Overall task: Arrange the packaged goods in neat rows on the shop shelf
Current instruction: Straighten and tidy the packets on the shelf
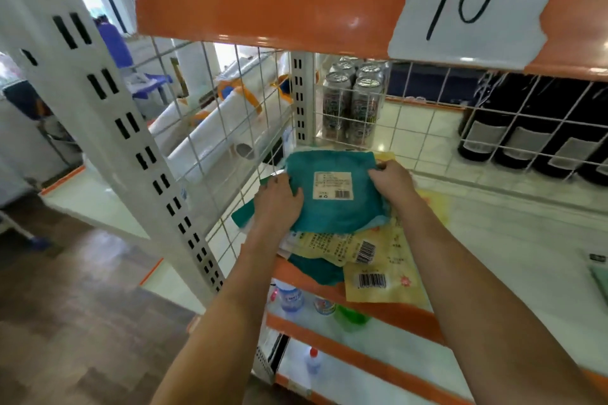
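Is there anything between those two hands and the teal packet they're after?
Nothing visible. The left hand and right hand already grip the teal packet by its sides, on top of the yellow packets near the shelf's front edge.

Bare shelf (513, 240) lies right of the packets (332, 194); wire mesh (210, 128) blocks the left.

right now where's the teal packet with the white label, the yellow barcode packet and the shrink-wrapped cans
teal packet (332, 186): head view, on its white label
yellow barcode packet (378, 283): head view, near its barcode
shrink-wrapped cans (352, 105): head view, on a front can's side
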Available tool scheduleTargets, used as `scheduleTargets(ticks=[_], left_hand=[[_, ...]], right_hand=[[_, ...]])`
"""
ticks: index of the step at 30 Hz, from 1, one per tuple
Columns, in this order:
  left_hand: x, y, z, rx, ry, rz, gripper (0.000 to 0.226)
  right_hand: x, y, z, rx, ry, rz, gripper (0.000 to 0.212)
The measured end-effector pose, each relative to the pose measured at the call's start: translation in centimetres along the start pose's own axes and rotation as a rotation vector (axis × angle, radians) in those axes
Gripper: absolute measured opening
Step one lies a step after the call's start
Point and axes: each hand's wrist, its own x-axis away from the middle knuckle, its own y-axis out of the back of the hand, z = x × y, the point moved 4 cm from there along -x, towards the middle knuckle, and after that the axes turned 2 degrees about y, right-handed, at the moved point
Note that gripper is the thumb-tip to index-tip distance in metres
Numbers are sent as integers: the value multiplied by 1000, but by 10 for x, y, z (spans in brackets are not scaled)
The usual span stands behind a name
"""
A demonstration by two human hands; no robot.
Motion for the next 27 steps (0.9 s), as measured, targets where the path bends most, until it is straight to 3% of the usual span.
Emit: scheduleTargets(ticks=[6,15,23,27], left_hand=[[-2,0,5,36,4,28,42],[-2,0,6,83,-11,19,42],[0,2,8,152,0,53,46],[-2,4,8,192,-5,65,45]], right_hand=[[8,2,0,-96,-120,12,30],[12,-8,6,-556,-219,85,27],[17,-14,3,-700,-222,132,4],[16,-8,1,-737,-204,105,24]])
